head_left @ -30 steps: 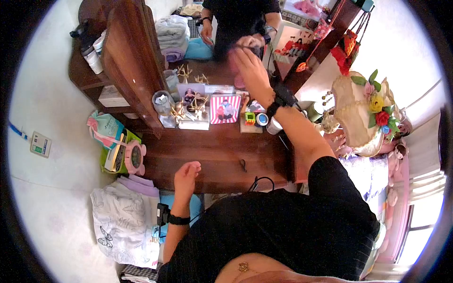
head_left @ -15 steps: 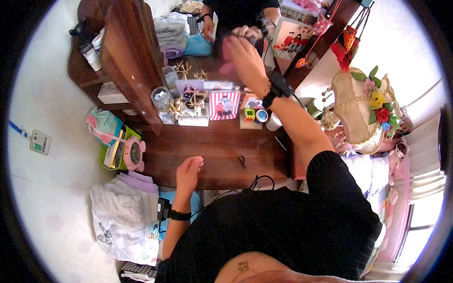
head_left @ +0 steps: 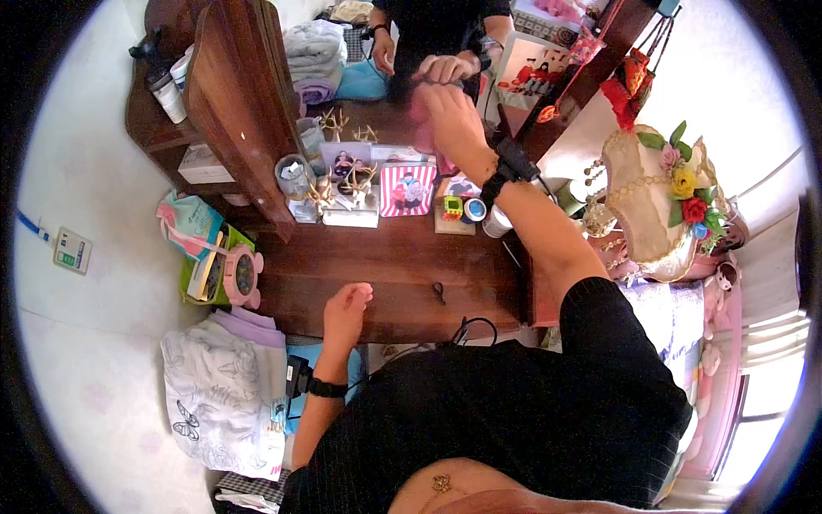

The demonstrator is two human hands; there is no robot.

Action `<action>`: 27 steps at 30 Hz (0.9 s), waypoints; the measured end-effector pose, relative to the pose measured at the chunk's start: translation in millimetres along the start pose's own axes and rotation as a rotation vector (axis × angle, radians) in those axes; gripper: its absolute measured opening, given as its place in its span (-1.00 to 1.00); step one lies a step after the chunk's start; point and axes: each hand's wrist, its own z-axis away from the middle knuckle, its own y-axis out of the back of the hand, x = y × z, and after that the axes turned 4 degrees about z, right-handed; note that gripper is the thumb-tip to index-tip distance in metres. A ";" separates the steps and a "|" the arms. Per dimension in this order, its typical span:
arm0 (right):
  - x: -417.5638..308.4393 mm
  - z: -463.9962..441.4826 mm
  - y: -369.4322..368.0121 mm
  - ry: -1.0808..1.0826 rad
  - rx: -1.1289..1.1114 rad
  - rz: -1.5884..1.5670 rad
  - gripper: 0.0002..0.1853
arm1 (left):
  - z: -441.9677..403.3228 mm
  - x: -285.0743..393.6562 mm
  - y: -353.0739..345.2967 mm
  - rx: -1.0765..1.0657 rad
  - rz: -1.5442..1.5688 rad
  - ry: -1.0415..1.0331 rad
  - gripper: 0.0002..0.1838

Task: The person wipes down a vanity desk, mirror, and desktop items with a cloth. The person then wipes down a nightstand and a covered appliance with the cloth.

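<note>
My right hand (head_left: 449,120) presses a pink cloth (head_left: 421,128) against the mirror (head_left: 385,120) behind the dresser, its fingers bent over the cloth. The mirror reflects the hand and a black shirt. My left hand (head_left: 345,310) hangs over the front edge of the brown dresser top (head_left: 385,265), fingers loosely curled, and whether it holds anything cannot be made out. Below my right hand stand a red-and-white striped picture (head_left: 408,188), a small green toy (head_left: 453,206), a round blue-lidded jar (head_left: 474,210) and a white jar (head_left: 496,223).
Gold antler ornaments (head_left: 355,184) and a glass jar (head_left: 294,176) stand by the mirror. A pink clock (head_left: 243,276) is at the left, folded cloths (head_left: 223,385) below it. A flowered lampshade (head_left: 646,201) stands right. A dark hair tie (head_left: 438,293) lies on the dresser.
My right hand and the pink cloth have shifted slightly over the mirror, the hand now more bent. My left hand has moved a little to the right and up.
</note>
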 end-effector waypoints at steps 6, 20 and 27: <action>5.3 -16.0 -10.5 -0.019 0.050 0.064 -0.20 | -3.2 -9.5 0.7 0.006 0.059 0.020 -0.70; 3.9 -20.3 0.6 -0.005 0.073 0.069 -0.25 | -11.2 -18.2 -0.3 -0.003 0.036 0.023 -0.69; 8.9 -16.7 -9.1 0.037 -0.017 0.109 -0.29 | -9.7 -18.2 -1.7 -0.001 0.063 0.036 -0.69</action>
